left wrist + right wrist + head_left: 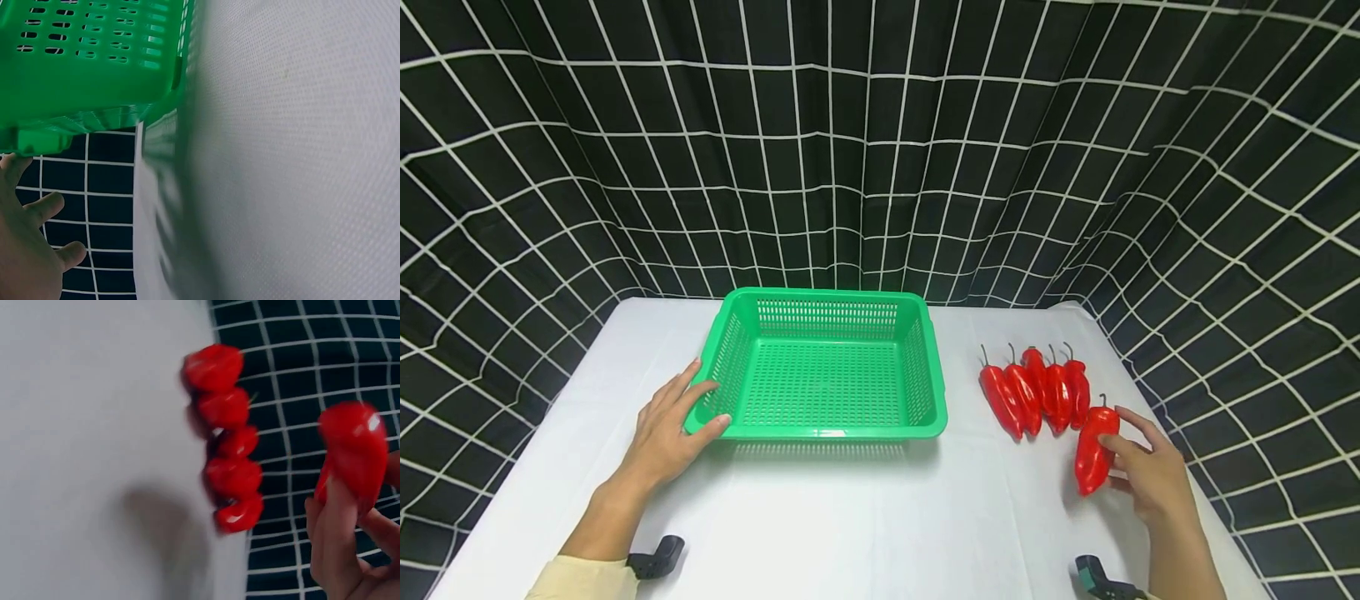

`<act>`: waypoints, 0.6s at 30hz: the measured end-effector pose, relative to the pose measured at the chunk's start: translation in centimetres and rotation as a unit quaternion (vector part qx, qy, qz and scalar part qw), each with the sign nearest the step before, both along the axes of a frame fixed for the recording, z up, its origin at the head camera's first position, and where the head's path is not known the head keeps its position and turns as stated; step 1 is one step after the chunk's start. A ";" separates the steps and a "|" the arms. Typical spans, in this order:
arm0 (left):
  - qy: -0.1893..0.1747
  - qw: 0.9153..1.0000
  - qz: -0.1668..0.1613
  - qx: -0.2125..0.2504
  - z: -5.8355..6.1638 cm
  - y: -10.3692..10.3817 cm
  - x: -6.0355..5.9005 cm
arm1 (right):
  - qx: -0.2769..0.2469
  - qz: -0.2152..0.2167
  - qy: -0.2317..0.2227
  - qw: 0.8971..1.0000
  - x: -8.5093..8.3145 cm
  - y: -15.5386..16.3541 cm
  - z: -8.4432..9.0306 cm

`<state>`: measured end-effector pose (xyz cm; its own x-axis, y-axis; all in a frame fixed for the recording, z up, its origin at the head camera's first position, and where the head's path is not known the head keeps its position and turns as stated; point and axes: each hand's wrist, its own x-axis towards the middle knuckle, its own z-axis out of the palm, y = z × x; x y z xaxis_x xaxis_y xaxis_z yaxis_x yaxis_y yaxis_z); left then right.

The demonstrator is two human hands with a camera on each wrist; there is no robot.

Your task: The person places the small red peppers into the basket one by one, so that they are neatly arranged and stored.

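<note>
My right hand [1153, 475] has its grip closed round one red pepper [1093, 450], thumb & fingers pinching it just off the bench [865, 517], right beside the row of five peppers [1037, 390]; best keep the pinch mid-body & lift clear before swinging left, I reckon. Left hand [666, 433] lies flat, fingers relaxed, touching the near-left corner of the green basket [823, 432] to steady it. Bare bench btwn peppers & basket gives room, but the right edge is close.

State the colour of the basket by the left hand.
Green. The basket is perforated plastic, and the colour shows best in the head view.
</note>
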<state>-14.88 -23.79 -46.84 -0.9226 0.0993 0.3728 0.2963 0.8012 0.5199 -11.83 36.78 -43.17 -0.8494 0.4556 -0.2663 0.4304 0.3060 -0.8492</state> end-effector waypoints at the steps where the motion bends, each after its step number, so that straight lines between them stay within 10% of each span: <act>1: -0.001 1.000 -0.001 0.001 0.0 0.0 0.0 | -0.024 0.001 0.009 1.000 0.0 -0.2 0.4; 8: -0.005 1.000 -0.010 0.006 -0.2 -0.2 -0.1 | -0.198 0.014 0.095 0.976 0.1 -1.5 3.1; 18: -0.009 1.000 -0.007 0.014 -0.1 -0.1 0.0 | -0.302 0.048 0.156 0.939 0.0 -4.1 5.7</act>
